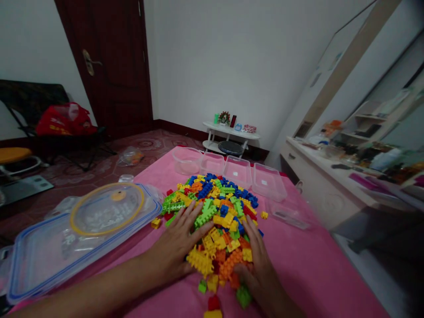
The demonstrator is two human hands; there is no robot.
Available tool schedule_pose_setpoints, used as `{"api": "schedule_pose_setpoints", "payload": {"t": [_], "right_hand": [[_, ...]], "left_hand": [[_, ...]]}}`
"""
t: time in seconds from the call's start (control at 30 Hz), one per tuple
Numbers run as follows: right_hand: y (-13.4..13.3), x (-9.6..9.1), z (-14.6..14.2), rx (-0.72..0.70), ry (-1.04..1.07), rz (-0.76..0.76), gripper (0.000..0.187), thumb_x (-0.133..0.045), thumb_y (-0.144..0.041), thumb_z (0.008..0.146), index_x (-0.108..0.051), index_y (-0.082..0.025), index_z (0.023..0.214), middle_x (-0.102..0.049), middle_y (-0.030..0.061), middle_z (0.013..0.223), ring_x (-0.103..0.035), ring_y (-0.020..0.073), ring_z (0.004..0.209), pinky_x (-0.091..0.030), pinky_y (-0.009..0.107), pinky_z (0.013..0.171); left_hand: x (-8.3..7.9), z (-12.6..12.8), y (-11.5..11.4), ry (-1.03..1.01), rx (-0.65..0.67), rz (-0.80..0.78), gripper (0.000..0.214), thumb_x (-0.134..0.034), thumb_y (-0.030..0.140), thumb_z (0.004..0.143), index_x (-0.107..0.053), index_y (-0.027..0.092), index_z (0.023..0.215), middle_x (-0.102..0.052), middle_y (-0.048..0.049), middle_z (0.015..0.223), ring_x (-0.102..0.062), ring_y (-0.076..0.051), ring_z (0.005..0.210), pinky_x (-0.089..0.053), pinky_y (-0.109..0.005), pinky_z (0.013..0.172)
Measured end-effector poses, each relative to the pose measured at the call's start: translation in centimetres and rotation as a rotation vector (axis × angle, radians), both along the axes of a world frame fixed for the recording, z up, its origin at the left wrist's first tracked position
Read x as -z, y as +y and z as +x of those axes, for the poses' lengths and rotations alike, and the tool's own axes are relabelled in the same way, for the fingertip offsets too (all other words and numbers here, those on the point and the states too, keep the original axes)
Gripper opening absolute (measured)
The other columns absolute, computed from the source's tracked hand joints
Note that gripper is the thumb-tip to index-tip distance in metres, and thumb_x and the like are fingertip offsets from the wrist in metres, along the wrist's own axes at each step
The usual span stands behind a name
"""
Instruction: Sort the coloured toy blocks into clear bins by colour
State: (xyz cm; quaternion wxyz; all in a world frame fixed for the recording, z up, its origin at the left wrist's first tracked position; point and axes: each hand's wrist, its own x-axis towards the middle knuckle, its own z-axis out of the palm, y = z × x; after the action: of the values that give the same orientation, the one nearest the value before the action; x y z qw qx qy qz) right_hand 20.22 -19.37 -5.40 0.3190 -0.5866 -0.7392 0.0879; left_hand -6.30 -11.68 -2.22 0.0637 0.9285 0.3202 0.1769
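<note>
A heap of toy building blocks [217, 204] in yellow, green, blue, orange and red lies in the middle of the pink cloth [318, 265]. Against its left side rests my left hand [180, 236], fingers spread and touching the blocks. My right hand [256, 256] lies along the right side, fingers stretched forward and thumb over some orange blocks. Neither hand grips a block. Between them and my body are a few loose ones, among them a red block [213, 302] and a green block [244, 296].
Behind the heap stand a round clear tub [187, 165] and several rectangular clear containers [270, 182]. Blue-rimmed lids [43, 251] and a yellow-rimmed round lid [73, 216] lie at the left. A clear lid [291, 216] lies at the right. A cluttered dresser [318, 181] stands beyond.
</note>
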Motion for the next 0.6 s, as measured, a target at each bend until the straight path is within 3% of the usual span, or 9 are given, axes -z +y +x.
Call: {"api": "schedule_pose_setpoints", "payload": {"t": [0.1, 0.17, 0.2, 0.27, 0.33, 0.4, 0.5, 0.6], "right_hand": [[2.6, -2.1, 2.0, -0.054, -0.047, 0.03, 0.067, -0.041, -0.057, 0.088, -0.029, -0.025, 0.145, -0.032, 0.0082, 0.15, -0.026, 0.0303, 0.138, -0.024, 0.051, 0.112], [4.9, -3.3, 3.6, 0.008, -0.053, 0.057, 0.054, -0.038, -0.053, 0.09, -0.044, -0.026, 0.136, -0.043, 0.0075, 0.142, -0.034, 0.0285, 0.133, -0.028, 0.049, 0.11], [6.3, -3.7, 4.2, 0.064, -0.039, 0.061, 0.049, -0.037, -0.051, 0.091, -0.049, -0.025, 0.131, -0.048, 0.008, 0.138, -0.039, 0.0273, 0.13, -0.03, 0.047, 0.108], [9.3, -4.0, 5.2, 0.193, 0.0, 0.045, 0.049, -0.036, -0.05, 0.091, -0.053, -0.021, 0.126, -0.055, 0.0103, 0.13, -0.047, 0.026, 0.122, -0.035, 0.045, 0.105], [12.4, -3.3, 5.8, 0.325, 0.02, -0.017, 0.055, -0.035, -0.055, 0.088, -0.057, -0.016, 0.12, -0.059, 0.0141, 0.123, -0.051, 0.0277, 0.117, -0.037, 0.044, 0.102], [14.9, -2.1, 6.1, 0.405, 0.004, -0.129, 0.061, -0.032, -0.059, 0.087, -0.058, -0.014, 0.118, -0.06, 0.0158, 0.121, -0.052, 0.0283, 0.116, -0.038, 0.041, 0.101], [17.2, -0.6, 6.5, 0.497, -0.071, -0.227, 0.067, -0.027, -0.062, 0.087, -0.058, -0.012, 0.119, -0.06, 0.0168, 0.123, -0.051, 0.0287, 0.118, -0.034, 0.039, 0.102], [18.0, -0.4, 6.7, 0.545, -0.111, -0.261, 0.071, -0.023, -0.064, 0.087, -0.06, -0.013, 0.119, -0.059, 0.0166, 0.124, -0.05, 0.0298, 0.12, -0.032, 0.041, 0.103]], "left_hand": [[-4.2, -0.8, 2.2, 0.037, 0.125, -0.183, 0.083, -0.079, 0.048, 0.059, -0.047, 0.037, 0.135, -0.023, -0.0063, 0.155, -0.028, -0.038, 0.137, -0.03, -0.051, 0.109], [-6.6, -1.3, 4.9, 0.014, 0.208, -0.336, 0.064, -0.076, 0.049, 0.062, -0.06, 0.034, 0.122, -0.042, -0.0043, 0.146, -0.047, -0.03, 0.126, -0.04, -0.039, 0.102], [-7.5, -1.1, 6.7, -0.011, 0.212, -0.39, 0.052, -0.072, 0.048, 0.066, -0.065, 0.031, 0.114, -0.053, -0.0034, 0.136, -0.053, -0.026, 0.12, -0.042, -0.034, 0.099], [-8.1, -0.2, 10.9, -0.094, 0.073, -0.45, 0.038, -0.062, 0.045, 0.075, -0.069, 0.023, 0.105, -0.068, -0.0036, 0.112, -0.062, -0.022, 0.104, -0.045, -0.029, 0.092], [-7.3, 1.6, 15.3, -0.132, -0.168, -0.416, 0.04, -0.053, 0.043, 0.079, -0.067, 0.017, 0.106, -0.07, -0.0056, 0.104, -0.063, -0.021, 0.097, -0.046, -0.027, 0.086], [-5.6, 3.5, 19.1, 0.027, -0.398, -0.412, 0.046, -0.038, 0.044, 0.086, -0.069, 0.014, 0.102, -0.07, -0.009, 0.104, -0.064, -0.023, 0.097, -0.045, -0.028, 0.084], [-2.8, 5.6, 22.5, 0.126, -0.505, -0.466, 0.06, -0.033, 0.053, 0.085, -0.07, 0.005, 0.09, -0.07, -0.0216, 0.097, -0.064, -0.032, 0.094, -0.046, -0.034, 0.078], [-0.9, 6.4, 23.6, 0.132, -0.497, -0.519, 0.072, -0.032, 0.064, 0.082, -0.068, 0.004, 0.1, -0.067, -0.0245, 0.107, -0.064, -0.033, 0.096, -0.047, -0.034, 0.076]]}}
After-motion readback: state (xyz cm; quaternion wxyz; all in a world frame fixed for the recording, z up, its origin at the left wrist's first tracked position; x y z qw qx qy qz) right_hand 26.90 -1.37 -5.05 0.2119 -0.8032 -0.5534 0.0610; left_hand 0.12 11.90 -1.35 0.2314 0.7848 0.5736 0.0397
